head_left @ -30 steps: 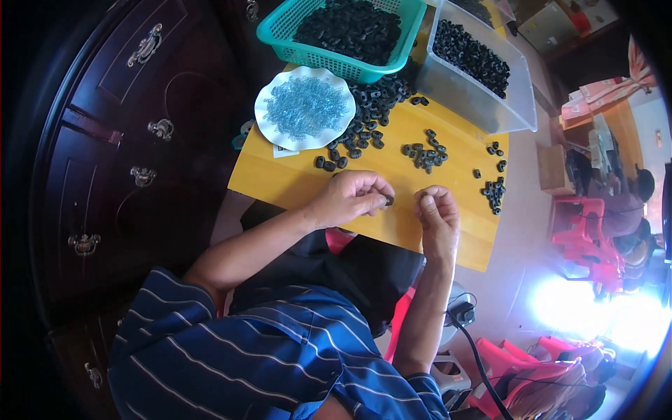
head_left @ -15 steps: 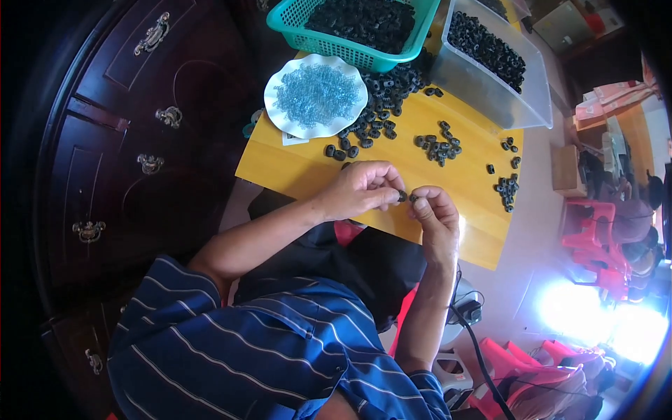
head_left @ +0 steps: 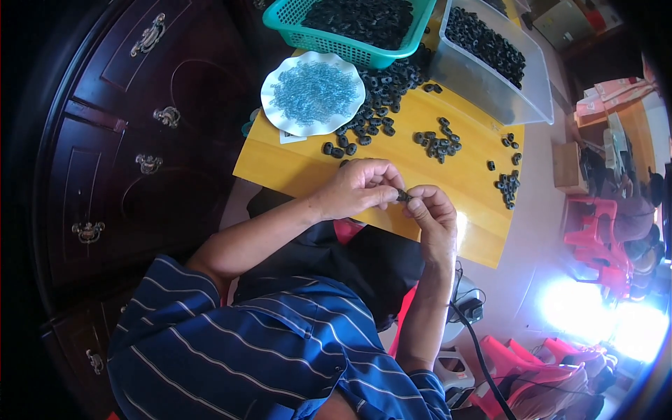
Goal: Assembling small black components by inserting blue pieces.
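Observation:
Over the near edge of the yellow table [head_left: 322,168], my left hand [head_left: 365,187] pinches a small black ridged plastic part [head_left: 402,196]. My right hand [head_left: 435,213] meets it from the right, thumb and forefinger pressed together at the part's other end; whether they hold a second black piece is too small to make out. Beyond my left hand stands a white scalloped plate [head_left: 270,112] holding many small clear bluish pieces. Loose black parts [head_left: 381,94] lie heaped beside the plate, with smaller clusters [head_left: 439,143] farther right.
At the far side are a green plastic basket [head_left: 343,56] and a clear plastic bin [head_left: 483,105], both filled with black parts. Another small group of black parts [head_left: 507,187] lies by the right table edge. Dark wooden cabinets [head_left: 147,210] stand left; pink stools [head_left: 595,238] are at right.
My right hand has moved slightly left, closing the gap between the two hands, so the black pieces at their fingertips now touch or nearly touch.

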Motion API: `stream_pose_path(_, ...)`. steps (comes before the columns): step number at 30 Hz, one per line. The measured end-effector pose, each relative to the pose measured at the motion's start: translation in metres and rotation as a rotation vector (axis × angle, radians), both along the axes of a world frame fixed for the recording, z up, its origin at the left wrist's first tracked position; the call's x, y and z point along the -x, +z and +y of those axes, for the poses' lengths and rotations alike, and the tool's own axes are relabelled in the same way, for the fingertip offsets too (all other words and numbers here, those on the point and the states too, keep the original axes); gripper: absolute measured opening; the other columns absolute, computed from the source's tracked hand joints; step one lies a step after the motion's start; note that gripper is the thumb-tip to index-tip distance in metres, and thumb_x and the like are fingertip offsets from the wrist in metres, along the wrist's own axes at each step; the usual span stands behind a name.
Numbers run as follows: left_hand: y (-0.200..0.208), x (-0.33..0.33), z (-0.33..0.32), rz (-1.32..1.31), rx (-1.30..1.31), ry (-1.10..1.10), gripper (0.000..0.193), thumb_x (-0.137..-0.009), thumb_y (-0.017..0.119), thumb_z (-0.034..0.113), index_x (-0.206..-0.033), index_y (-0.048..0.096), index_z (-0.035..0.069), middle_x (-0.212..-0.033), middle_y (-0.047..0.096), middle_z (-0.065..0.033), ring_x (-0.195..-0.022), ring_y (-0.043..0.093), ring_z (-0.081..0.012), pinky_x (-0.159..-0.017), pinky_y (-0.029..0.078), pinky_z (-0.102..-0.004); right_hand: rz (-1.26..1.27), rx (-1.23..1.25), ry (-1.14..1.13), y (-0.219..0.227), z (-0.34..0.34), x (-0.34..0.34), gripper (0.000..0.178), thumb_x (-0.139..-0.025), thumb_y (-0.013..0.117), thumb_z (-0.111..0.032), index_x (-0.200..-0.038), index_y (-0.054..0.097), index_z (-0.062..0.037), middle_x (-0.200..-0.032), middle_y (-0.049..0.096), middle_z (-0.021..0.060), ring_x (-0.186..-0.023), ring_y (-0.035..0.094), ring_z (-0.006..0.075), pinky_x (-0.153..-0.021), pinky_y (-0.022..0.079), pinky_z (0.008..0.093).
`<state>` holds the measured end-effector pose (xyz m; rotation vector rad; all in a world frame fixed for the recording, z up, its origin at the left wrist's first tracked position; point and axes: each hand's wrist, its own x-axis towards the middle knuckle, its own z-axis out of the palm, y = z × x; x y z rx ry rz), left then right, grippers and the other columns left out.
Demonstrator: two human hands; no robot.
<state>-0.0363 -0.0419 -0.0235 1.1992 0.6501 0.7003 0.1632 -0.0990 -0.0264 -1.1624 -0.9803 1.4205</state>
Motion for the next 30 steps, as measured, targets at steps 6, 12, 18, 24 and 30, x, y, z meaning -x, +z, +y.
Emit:
stream_pose_path(6, -0.001, -0.002, -0.001, 0.004, -0.003, 0.022, 0.011, -0.094, 0.061, 0.005, -0.103, 0.061, 0.000, -0.087, 0.065, -0.0028, -0.076, 0.062, -0.0076, -0.071, 0.052, -0.0224, 0.043, -0.001, -0.020, 0.006, 0.000, 0.003, 0.012, -0.094, 0.066, -0.008, -0.104, 0.066, -0.0028, -0.091, 0.066, 0.0028, -0.079, 0.059, 0.0112, -0.078, 0.049, 0.0245)
stream_pose_path(12, -0.001, -0.001, 0.000, 0.011, 0.025, 0.052, 0.011, -0.095, 0.062, 0.008, -0.104, 0.062, 0.001, -0.087, 0.065, -0.0013, -0.076, 0.062, -0.0067, -0.071, 0.052, -0.0221, 0.038, 0.088, -0.075, 0.005, -0.001, -0.001, 0.011, -0.097, 0.060, -0.011, -0.105, 0.064, -0.0031, -0.092, 0.066, 0.0034, -0.079, 0.060, 0.0117, -0.077, 0.049, 0.0237)
stream_pose_path(18, -0.002, 0.000, 0.001, 0.021, 0.016, 0.051, 0.011, -0.096, 0.063, 0.010, -0.104, 0.062, 0.003, -0.086, 0.065, 0.0000, -0.076, 0.062, -0.0058, -0.072, 0.052, -0.0218, 0.055, 0.000, -0.033, 0.006, 0.002, -0.001, 0.014, -0.098, 0.060, -0.011, -0.110, 0.060, -0.0037, -0.094, 0.067, 0.0073, -0.079, 0.061, 0.0121, -0.076, 0.050, 0.0250)
stream_pose_path(24, -0.002, 0.000, 0.001, 0.030, 0.008, 0.054, 0.010, -0.096, 0.063, 0.010, -0.104, 0.062, 0.003, -0.086, 0.065, -0.0001, -0.077, 0.062, -0.0057, -0.072, 0.052, -0.0217, 0.139, 0.036, -0.080, 0.006, 0.000, -0.002, 0.011, -0.098, 0.059, -0.009, -0.108, 0.059, -0.0026, -0.095, 0.068, 0.0057, -0.081, 0.062, 0.0109, -0.077, 0.051, 0.0241)
stream_pose_path(30, -0.001, -0.001, 0.000, 0.031, 0.017, 0.064, 0.010, -0.095, 0.062, 0.008, -0.102, 0.062, 0.001, -0.086, 0.065, -0.0009, -0.076, 0.062, -0.0065, -0.071, 0.052, -0.0219, 0.277, 0.035, -0.059, 0.004, 0.000, -0.003, 0.009, -0.097, 0.061, -0.009, -0.103, 0.063, -0.0032, -0.088, 0.063, 0.0020, -0.076, 0.059, 0.0105, -0.074, 0.050, 0.0237)
